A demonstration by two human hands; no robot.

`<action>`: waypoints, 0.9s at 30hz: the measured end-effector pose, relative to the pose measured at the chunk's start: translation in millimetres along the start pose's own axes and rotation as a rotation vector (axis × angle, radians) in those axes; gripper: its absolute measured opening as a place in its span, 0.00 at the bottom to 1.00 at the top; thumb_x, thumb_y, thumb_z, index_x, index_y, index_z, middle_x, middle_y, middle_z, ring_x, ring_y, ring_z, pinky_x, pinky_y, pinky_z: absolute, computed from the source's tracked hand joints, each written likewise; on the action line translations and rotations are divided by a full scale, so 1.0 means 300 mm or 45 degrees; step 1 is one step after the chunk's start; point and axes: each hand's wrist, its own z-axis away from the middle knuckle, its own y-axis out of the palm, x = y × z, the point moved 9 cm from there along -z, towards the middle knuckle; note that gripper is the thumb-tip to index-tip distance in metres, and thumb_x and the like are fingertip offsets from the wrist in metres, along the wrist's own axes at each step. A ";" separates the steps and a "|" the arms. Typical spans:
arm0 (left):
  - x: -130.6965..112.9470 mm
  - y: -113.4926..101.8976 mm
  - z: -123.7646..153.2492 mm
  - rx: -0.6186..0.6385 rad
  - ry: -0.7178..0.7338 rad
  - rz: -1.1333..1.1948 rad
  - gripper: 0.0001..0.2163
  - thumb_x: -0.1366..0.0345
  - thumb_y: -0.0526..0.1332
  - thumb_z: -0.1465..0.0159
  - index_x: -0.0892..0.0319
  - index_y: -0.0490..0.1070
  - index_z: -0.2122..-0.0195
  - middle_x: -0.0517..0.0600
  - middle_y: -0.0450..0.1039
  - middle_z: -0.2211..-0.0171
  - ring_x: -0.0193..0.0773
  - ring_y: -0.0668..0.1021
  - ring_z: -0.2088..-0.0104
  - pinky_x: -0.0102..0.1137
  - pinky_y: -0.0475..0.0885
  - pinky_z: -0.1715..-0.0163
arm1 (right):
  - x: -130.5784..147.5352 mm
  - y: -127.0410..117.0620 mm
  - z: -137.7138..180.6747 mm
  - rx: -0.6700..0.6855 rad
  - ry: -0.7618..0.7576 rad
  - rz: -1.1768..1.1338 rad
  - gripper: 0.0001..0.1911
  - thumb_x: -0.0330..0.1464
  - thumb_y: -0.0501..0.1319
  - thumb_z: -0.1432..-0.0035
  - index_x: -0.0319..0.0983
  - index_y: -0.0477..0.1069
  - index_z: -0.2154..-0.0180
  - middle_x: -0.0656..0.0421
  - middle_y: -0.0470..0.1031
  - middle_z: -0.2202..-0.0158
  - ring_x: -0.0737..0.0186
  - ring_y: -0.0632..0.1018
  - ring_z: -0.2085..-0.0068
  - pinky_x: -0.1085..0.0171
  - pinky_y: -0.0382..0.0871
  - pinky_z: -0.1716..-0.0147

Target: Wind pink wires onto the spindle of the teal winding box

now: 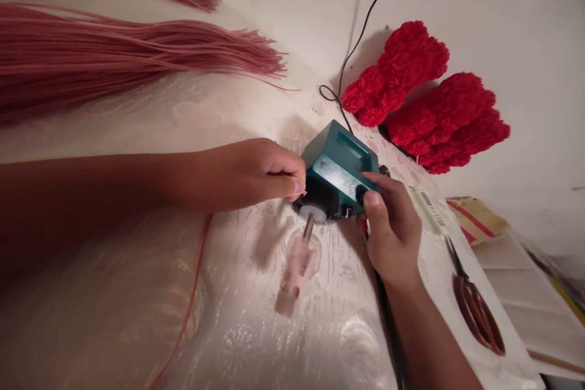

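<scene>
A small teal motor machine [343,155] sits tilted in view on the patterned tablecloth. My left hand [269,173] is closed in a pinch beside its front, a tiny pink end poking out past the thumb. A thin pink cord [197,274] trails down from below that wrist and appears to be the same strand. With thumb and fingers, my right hand [390,225] grips the black control knob [361,194] on the machine's panel. From the machine's front juts a metal shaft [309,226], and the pinkish-white attachment [295,274] on it is blurred, as if spinning.
Bundles of pink cords [150,49] lie at the upper left. Red ruffled flower bunches [439,116] rest against the wall. Scissors with brown handles [478,311] and a pale calculator-like device [429,210] lie at right. A black cable [365,24] runs upward behind the machine.
</scene>
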 end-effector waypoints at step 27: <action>0.017 0.013 0.008 0.053 -0.025 0.204 0.14 0.61 0.54 0.30 0.59 0.62 0.73 0.42 0.57 0.75 0.30 0.60 0.75 0.27 0.57 0.76 | 0.037 0.017 -0.014 0.084 -0.021 0.010 0.14 0.44 0.59 0.32 0.45 0.73 0.50 0.64 0.69 0.74 0.68 0.69 0.75 0.68 0.65 0.74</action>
